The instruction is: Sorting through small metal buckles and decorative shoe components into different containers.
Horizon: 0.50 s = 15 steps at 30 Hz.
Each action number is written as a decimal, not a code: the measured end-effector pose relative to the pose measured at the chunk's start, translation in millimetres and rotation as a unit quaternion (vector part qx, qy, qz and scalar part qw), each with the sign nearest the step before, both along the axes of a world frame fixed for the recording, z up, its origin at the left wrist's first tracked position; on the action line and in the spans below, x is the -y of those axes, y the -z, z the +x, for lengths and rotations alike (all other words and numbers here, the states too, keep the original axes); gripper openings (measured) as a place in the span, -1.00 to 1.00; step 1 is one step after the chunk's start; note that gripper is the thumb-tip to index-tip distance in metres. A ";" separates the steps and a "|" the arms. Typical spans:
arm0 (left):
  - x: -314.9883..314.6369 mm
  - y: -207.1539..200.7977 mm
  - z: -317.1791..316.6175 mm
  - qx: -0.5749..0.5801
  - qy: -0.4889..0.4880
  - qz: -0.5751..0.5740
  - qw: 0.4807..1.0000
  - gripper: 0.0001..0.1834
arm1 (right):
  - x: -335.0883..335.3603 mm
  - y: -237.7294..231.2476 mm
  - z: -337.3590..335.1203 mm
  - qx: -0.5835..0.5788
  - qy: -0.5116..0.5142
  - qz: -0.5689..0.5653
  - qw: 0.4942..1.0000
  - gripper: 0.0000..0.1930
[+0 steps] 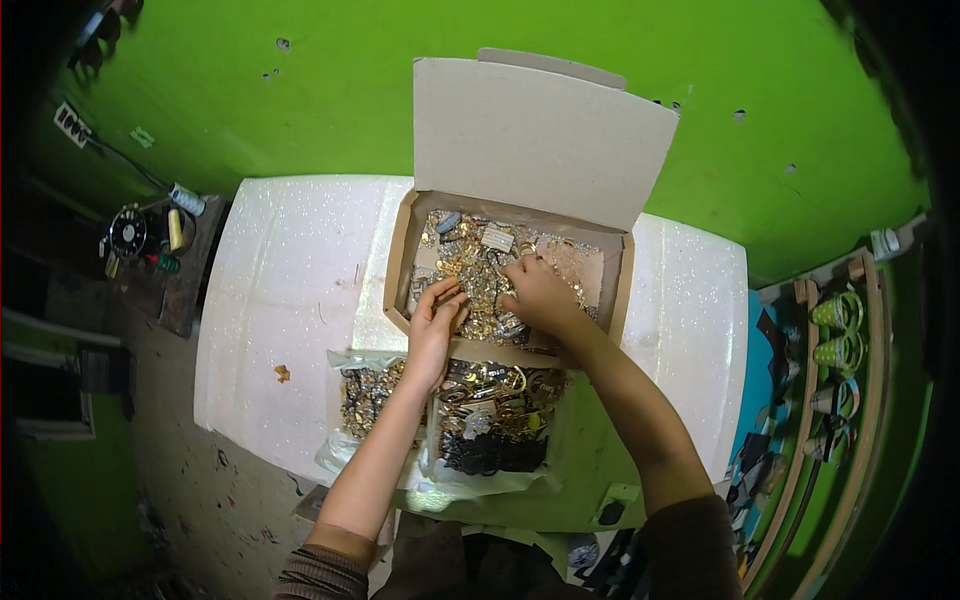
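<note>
An open cardboard box (624, 270) holds a jumble of small gold and silver metal trinkets (462, 262), like jewelry fittings. Over its near left part is my left hand (436, 318), fingers curled together; what they hold, if anything, is too small to name. My right hand (540, 292) reaches down into the middle right of the box, fingertips bent and closed among the trinkets, their tips partly hidden. Closer to me, a clear plastic bag (345, 450) lies under my left forearm with more metal pieces. Beside it another clear bag (540, 482) contains gold pieces and a black clump (492, 453).
The box's lid (540, 135) stands raised against the green wall (340, 90). A glittery white table (280, 270) bears a small orange-brown scrap (282, 373). On the left is a side stand (185, 275) with spools; on the right, a wooden rack (800, 400) holds green-strapped shoes (840, 330).
</note>
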<state>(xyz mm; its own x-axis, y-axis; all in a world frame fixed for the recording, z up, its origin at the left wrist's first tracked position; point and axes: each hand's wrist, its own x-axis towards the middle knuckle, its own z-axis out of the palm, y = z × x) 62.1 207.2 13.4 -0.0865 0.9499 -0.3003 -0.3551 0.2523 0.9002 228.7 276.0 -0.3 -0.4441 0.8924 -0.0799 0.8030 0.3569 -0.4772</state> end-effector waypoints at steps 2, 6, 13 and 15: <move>0.3 -4.6 0.3 0.049 -0.024 0.033 0.998 -0.66 | -1.3 17.8 -10.5 0.116 0.022 0.022 0.993 -0.65; -8.9 -14.3 -17.9 0.059 -0.001 0.053 0.997 -0.66 | -5.1 14.8 -18.9 0.190 0.057 0.059 0.978 -0.74; -38.5 -12.8 -53.0 -0.019 0.115 0.086 0.989 -0.67 | -4.4 -27.8 11.3 0.150 0.250 0.133 0.947 -0.77; -42.7 -12.2 -55.1 -0.022 0.140 0.087 0.986 -0.66 | -0.1 -31.2 1.0 0.153 0.207 0.161 0.953 -0.74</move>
<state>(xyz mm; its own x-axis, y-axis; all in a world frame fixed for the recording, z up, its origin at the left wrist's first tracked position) 7.0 249.9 25.6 0.1775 0.9752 -0.1320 -0.2528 0.1748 0.9516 229.7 276.1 30.9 -0.0491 0.9863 0.1578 0.9907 0.0682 -0.1179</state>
